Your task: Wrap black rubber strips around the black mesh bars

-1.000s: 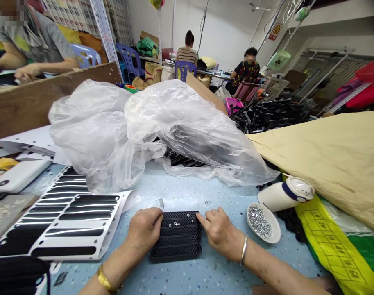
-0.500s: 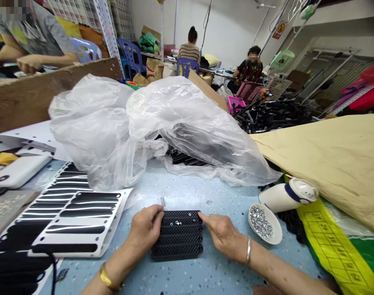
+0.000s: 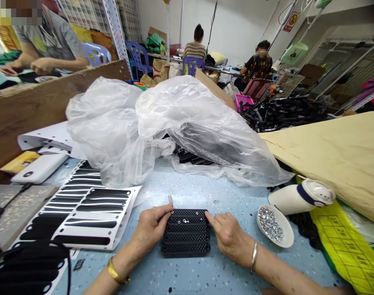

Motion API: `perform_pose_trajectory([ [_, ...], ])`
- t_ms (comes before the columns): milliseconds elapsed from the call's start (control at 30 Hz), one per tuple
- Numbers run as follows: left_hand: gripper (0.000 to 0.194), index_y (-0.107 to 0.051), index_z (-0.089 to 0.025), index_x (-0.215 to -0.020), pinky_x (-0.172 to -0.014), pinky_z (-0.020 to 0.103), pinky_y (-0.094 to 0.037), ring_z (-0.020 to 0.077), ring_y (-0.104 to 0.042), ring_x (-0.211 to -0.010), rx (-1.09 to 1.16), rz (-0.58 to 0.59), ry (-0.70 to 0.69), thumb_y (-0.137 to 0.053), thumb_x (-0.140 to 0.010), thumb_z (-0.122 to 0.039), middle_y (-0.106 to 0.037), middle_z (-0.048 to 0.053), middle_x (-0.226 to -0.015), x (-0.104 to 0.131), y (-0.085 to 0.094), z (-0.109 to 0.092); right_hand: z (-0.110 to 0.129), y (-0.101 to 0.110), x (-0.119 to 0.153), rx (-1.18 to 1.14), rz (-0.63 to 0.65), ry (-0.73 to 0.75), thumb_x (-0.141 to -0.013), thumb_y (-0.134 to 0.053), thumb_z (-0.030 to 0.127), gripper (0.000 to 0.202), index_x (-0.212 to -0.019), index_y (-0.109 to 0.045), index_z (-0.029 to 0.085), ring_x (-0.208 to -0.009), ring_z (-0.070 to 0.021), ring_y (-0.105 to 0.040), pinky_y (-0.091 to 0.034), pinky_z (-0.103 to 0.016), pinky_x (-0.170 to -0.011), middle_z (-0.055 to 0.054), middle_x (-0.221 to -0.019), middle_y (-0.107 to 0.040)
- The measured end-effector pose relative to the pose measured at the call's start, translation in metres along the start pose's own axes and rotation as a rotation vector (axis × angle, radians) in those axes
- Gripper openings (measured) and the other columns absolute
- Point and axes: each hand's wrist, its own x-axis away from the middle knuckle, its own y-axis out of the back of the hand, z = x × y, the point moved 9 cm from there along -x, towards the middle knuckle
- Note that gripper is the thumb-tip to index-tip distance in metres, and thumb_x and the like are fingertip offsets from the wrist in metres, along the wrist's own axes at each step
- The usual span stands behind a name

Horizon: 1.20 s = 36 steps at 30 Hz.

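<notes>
A block of black mesh strips (image 3: pixel 187 237) lies on the table between my hands, its strips in rows with rounded ends. Several small silver metal pieces (image 3: pixel 184 221), like nuts, sit loose on its upper strips. My left hand (image 3: pixel 153 225) is closed, with thumb and index finger at the block's far left corner, where one small ring shows. At the far right corner, the index fingertip of my right hand (image 3: pixel 228 231) touches the block; its other fingers are curled in. A white bowl (image 3: pixel 288 237) full of the same small silver pieces stands right of my right hand.
A white bottle (image 3: pixel 285 199) lies behind the bowl. Clear plastic bags (image 3: pixel 180 106) heap up at the back over more black parts. White sheets with black strips (image 3: pixel 91 221) lie left. A wooden board (image 3: pixel 36 106) borders the left side; a co-worker's hands (image 3: pixel 42 65) are beyond it.
The view has shifted slightly, so the table's contents appear further right. My left fingertips have drawn off the far left corner, showing a small ring there. My right hand stays at its corner.
</notes>
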Motion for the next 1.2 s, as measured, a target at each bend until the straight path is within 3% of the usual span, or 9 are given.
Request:
perform_pose_trajectory([
  [100, 0.029, -0.070, -0.020, -0.108, -0.073, 0.035, -0.062, 0.0206, -0.075, -0.083, -0.074, -0.027, -0.063, -0.048, -0.090, -0.016, -0.078, 0.007, -0.096, 0.006, 0.002, -0.005, 0.001, 0.001, -0.001, 0.005, 0.009, 0.004, -0.075, -0.037, -0.003, 0.055, -0.128, -0.051, -0.002, -0.066, -0.0215, -0.053, -0.042, -0.036, -0.060, -0.010, -0.076, -0.061],
  [267, 0.039, -0.066, -0.015, -0.111, -0.072, 0.045, -0.058, 0.0298, -0.071, -0.099, -0.367, -0.053, -0.396, -0.039, -0.085, -0.003, -0.074, 0.014, -0.110, 0.021, -0.002, -0.028, 0.002, 0.000, -0.001, 0.011, 0.033, 0.007, -0.074, -0.038, -0.004, 0.055, -0.127, -0.051, -0.003, -0.067, -0.0216, -0.052, -0.041, -0.036, -0.061, -0.011, -0.076, -0.060],
  [367, 0.044, -0.064, -0.011, -0.113, -0.072, 0.046, -0.056, 0.0333, -0.069, -0.105, -0.491, -0.023, -0.482, -0.038, -0.079, 0.002, -0.073, 0.016, -0.113, 0.025, -0.004, -0.031, 0.003, 0.002, -0.002, 0.018, 0.026, 0.015, -0.074, -0.037, -0.004, 0.055, -0.127, -0.051, -0.004, -0.066, -0.0217, -0.051, -0.041, -0.035, -0.060, -0.011, -0.075, -0.060],
  [533, 0.055, -0.063, -0.013, -0.119, -0.076, 0.045, -0.052, 0.0341, -0.064, -0.111, -0.612, 0.041, -0.484, -0.039, -0.073, 0.003, -0.070, 0.013, -0.120, 0.032, -0.007, -0.021, 0.003, 0.002, -0.004, 0.061, 0.078, 0.010, -0.073, -0.040, -0.003, 0.055, -0.126, -0.053, -0.003, -0.065, -0.0213, -0.050, -0.038, -0.035, -0.060, -0.010, -0.076, -0.060],
  [700, 0.072, -0.052, -0.018, -0.137, -0.086, 0.045, -0.046, 0.0342, -0.053, -0.125, -0.654, 0.140, -0.406, -0.041, -0.070, 0.003, -0.061, 0.009, -0.135, 0.042, -0.015, -0.004, 0.005, 0.000, -0.005, 0.113, 0.136, 0.021, -0.074, -0.042, -0.003, 0.055, -0.128, -0.052, -0.004, -0.066, -0.0220, -0.052, -0.037, -0.037, -0.062, -0.011, -0.077, -0.061],
  [833, 0.070, -0.054, -0.018, -0.135, -0.084, 0.047, -0.046, 0.0370, -0.055, -0.121, -0.694, 0.203, -0.399, -0.042, -0.069, 0.001, -0.063, 0.012, -0.132, 0.042, -0.016, -0.003, 0.002, -0.004, -0.006, 0.108, 0.226, 0.019, -0.072, -0.047, -0.001, 0.060, -0.131, -0.050, -0.005, -0.070, -0.0234, -0.055, -0.039, -0.038, -0.065, -0.013, -0.082, -0.063],
  [1100, 0.057, -0.058, -0.009, -0.123, -0.079, 0.043, -0.050, 0.0341, -0.064, -0.111, -0.598, 0.087, -0.544, -0.040, -0.070, 0.002, -0.070, 0.016, -0.119, 0.034, -0.014, -0.024, 0.004, -0.008, -0.008, 0.164, 0.334, 0.025, -0.078, -0.051, 0.004, 0.058, -0.135, -0.047, -0.004, -0.074, -0.0259, -0.058, -0.045, -0.044, -0.071, -0.016, -0.088, -0.066],
  [1200, 0.058, -0.057, -0.011, -0.123, -0.080, 0.044, -0.051, 0.0328, -0.065, -0.111, -0.564, 0.065, -0.529, -0.038, -0.071, 0.004, -0.071, 0.015, -0.117, 0.033, -0.013, -0.023, -0.005, -0.011, -0.006, 0.030, 0.308, -0.039, -0.080, -0.047, 0.003, 0.056, -0.136, -0.048, -0.001, -0.073, -0.0236, -0.060, -0.048, -0.039, -0.069, -0.014, -0.087, -0.068],
])
